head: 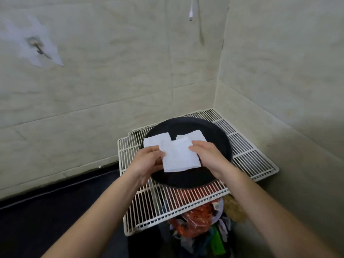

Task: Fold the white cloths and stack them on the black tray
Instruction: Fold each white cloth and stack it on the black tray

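A round black tray (214, 131) rests on a white wire rack. Over its near half I hold a folded white cloth (179, 157) between both hands. My left hand (149, 161) grips its left edge, thumb on top. My right hand (206, 155) holds its right edge, fingers curled over it. Behind it, two more white cloths lie on the tray: one at the left (156, 140) and one at the right (191, 136), partly covered by the held cloth.
The white wire rack (251, 157) sits in a corner of beige tiled walls. Under its front edge is a bin of colourful wrappers (201, 226). A dark floor (55, 211) lies to the left. A white cable (191, 10) hangs above.
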`<action>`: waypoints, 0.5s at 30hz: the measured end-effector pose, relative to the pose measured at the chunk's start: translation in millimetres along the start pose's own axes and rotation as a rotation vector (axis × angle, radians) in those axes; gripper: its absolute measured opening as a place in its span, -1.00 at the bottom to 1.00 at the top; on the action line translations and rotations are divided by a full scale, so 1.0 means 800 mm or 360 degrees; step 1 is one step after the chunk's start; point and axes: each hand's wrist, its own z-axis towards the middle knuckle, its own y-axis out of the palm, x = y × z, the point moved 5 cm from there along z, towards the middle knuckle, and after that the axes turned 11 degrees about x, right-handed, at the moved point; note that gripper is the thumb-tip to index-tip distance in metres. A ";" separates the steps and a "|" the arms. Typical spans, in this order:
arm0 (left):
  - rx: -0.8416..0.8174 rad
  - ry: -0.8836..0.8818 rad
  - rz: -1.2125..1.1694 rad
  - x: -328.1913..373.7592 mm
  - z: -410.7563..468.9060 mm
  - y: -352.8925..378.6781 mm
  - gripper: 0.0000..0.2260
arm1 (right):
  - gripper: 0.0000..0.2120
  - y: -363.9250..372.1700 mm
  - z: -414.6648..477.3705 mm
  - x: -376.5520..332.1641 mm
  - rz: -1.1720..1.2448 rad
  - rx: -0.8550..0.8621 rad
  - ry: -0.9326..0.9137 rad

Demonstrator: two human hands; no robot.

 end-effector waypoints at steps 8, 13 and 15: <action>0.0211 0.0181 0.0342 0.026 0.070 0.056 -0.63 | -0.76 -0.041 0.072 -0.010 -0.0038 0.0096 -0.0030; 0.0246 0.0314 0.0633 0.033 0.113 0.088 -0.54 | -0.78 -0.061 0.117 -0.006 -0.0162 0.0189 0.0027; 0.0258 0.0317 0.0729 0.029 0.121 0.095 -0.54 | -0.67 -0.066 0.131 0.002 -0.0207 0.0222 0.0037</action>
